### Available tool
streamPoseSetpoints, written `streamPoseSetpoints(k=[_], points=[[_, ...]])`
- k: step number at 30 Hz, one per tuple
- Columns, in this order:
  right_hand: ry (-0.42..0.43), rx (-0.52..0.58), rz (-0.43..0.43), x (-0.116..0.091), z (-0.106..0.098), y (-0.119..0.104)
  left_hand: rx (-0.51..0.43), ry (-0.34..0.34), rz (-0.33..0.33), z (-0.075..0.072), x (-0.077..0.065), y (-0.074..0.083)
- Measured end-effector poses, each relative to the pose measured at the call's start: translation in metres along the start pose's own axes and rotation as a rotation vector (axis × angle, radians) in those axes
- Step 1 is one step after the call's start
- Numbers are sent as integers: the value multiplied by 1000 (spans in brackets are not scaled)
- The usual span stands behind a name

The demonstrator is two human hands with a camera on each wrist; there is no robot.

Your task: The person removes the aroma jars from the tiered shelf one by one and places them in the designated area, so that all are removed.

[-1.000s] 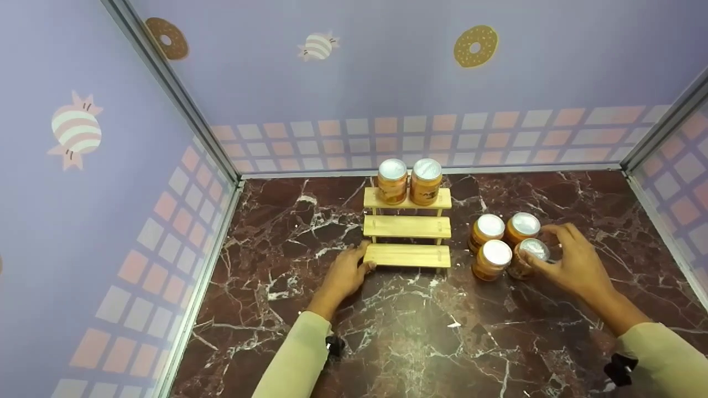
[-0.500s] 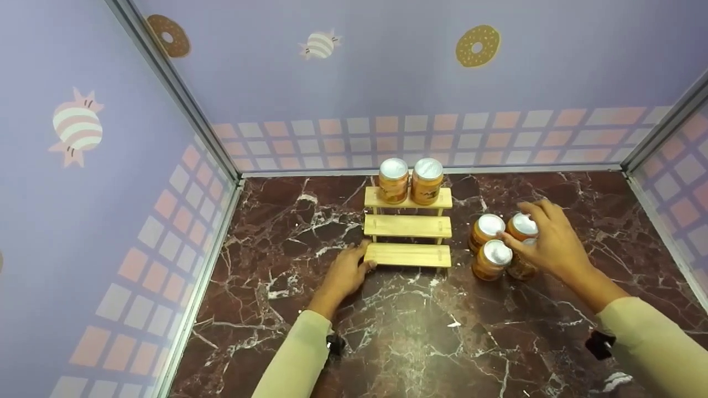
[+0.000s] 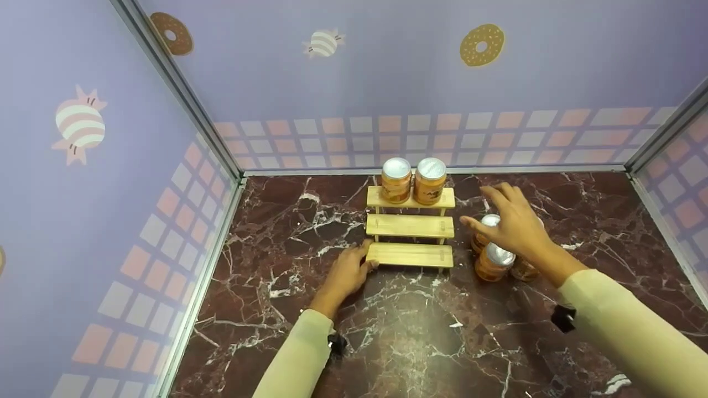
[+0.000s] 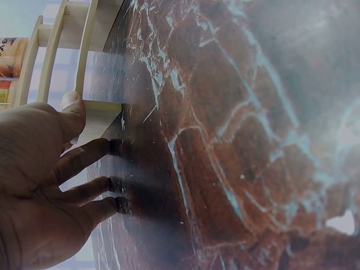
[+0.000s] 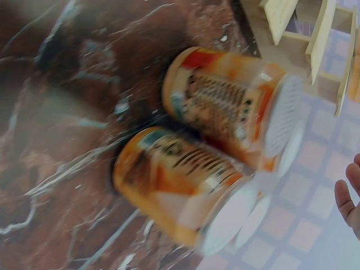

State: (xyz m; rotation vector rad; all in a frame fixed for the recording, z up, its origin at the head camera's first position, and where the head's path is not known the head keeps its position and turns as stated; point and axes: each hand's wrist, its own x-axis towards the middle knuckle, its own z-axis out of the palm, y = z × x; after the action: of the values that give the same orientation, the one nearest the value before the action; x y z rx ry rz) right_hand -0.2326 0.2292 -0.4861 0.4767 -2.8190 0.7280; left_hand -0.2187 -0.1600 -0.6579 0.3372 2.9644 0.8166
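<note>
A three-step wooden display stand stands on the marble-patterned table. My left hand holds the left end of its lowest step. In the left wrist view, the thumb lies against the step's end and the other fingers spread close to the tabletop. Two orange jars with silvery lids sit side by side on the top step. To the right of the stand is a cluster of several similar jars, partly hidden under my right hand. That hand hovers above them, fingers parted, holding nothing.
A pale purple wall with a checkered border rises close behind the stand. Side walls close off the left and right of the table.
My right hand has come off the front right jar and moved up and left over the cluster. The left hand stays at the stand; the jars have not moved.
</note>
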Motion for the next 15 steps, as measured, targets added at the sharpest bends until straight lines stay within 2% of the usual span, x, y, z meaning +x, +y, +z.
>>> streamPoseSetpoints(k=[15], points=[[-13,72,62,36,16,-33,-26,-25,-9,-3,0,1]])
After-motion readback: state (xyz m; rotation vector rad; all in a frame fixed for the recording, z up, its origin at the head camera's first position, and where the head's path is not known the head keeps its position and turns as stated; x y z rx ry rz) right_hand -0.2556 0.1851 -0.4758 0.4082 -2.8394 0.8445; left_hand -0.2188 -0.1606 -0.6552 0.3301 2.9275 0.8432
